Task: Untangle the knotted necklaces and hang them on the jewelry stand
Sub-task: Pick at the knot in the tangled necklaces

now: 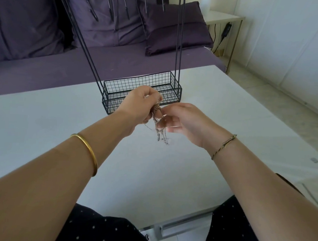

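Both hands hold the necklaces above the desk.
The left hand (pixel 139 104) and right hand (pixel 182 121) each pinch the tangled necklaces (pixel 159 124), whose loose ends hang clear of the desk (pixel 43 125), just in front of the stand (pixel 143 90) at the far edge.

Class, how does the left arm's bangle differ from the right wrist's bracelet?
The left bangle is thick, smooth and bright gold; the right bracelet is thin, darker and looks twisted. The left bangle sits up the forearm; the right bracelet sits at the wrist. Both encircle bare arms.
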`<state>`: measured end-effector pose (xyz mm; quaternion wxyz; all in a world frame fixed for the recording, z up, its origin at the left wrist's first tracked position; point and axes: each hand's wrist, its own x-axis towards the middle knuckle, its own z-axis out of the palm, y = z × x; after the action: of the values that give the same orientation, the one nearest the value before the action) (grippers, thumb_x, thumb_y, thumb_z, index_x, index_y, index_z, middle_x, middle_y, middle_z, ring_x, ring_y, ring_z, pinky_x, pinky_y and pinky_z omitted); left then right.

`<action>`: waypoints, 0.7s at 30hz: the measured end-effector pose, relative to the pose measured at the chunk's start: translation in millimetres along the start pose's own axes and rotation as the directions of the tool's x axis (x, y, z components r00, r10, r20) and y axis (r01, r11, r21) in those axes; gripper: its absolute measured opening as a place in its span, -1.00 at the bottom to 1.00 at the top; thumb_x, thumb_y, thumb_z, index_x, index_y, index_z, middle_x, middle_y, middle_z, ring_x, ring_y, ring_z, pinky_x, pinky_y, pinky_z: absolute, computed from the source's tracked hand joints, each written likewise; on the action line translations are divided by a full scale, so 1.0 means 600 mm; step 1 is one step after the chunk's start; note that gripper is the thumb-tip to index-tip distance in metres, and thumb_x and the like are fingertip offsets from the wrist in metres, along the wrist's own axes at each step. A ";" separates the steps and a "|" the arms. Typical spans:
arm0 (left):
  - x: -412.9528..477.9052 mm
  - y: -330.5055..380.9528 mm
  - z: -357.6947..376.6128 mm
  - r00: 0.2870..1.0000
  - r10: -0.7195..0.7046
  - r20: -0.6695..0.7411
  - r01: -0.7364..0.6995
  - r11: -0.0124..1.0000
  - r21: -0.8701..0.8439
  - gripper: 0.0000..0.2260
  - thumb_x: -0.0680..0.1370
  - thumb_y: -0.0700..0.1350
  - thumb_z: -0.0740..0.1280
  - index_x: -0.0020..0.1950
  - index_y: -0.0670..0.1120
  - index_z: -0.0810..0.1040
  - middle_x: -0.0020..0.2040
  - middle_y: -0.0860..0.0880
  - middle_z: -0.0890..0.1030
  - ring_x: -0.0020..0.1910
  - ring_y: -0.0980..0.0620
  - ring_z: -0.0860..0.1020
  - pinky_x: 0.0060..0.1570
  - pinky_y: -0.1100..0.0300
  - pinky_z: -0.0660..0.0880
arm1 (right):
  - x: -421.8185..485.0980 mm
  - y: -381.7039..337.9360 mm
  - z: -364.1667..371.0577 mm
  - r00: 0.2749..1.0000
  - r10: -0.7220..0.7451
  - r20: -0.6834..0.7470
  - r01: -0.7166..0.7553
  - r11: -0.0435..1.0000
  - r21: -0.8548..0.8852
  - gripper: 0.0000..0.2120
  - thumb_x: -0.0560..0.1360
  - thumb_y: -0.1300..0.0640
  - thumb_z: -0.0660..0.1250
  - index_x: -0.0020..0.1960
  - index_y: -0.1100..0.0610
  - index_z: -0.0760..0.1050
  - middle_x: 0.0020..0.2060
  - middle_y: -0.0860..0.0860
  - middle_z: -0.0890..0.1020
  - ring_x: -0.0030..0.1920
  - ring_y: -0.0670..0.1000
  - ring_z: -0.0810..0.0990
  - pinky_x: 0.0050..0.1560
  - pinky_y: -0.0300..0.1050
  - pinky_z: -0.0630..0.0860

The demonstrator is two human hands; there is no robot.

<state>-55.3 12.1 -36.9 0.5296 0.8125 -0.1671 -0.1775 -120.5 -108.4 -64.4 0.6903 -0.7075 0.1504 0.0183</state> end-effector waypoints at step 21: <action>0.012 -0.028 -0.019 0.987 -0.062 -0.151 0.099 0.964 0.246 -0.90 0.56 -0.24 0.20 -0.05 -0.13 0.51 -0.32 -0.08 0.55 -0.35 -0.05 0.54 -0.35 0.13 0.39 | 0.004 0.012 -0.032 0.982 -0.105 -0.160 0.061 0.964 -0.258 -0.78 0.42 0.42 0.31 -0.13 0.12 0.54 -0.25 0.07 0.54 -0.37 -0.06 0.42 -0.43 -0.30 0.31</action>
<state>-42.3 24.5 -48.8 0.4246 0.8900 -0.1169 -0.1177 -123.5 -127.6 -71.2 0.5794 -0.7940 0.1760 -0.0528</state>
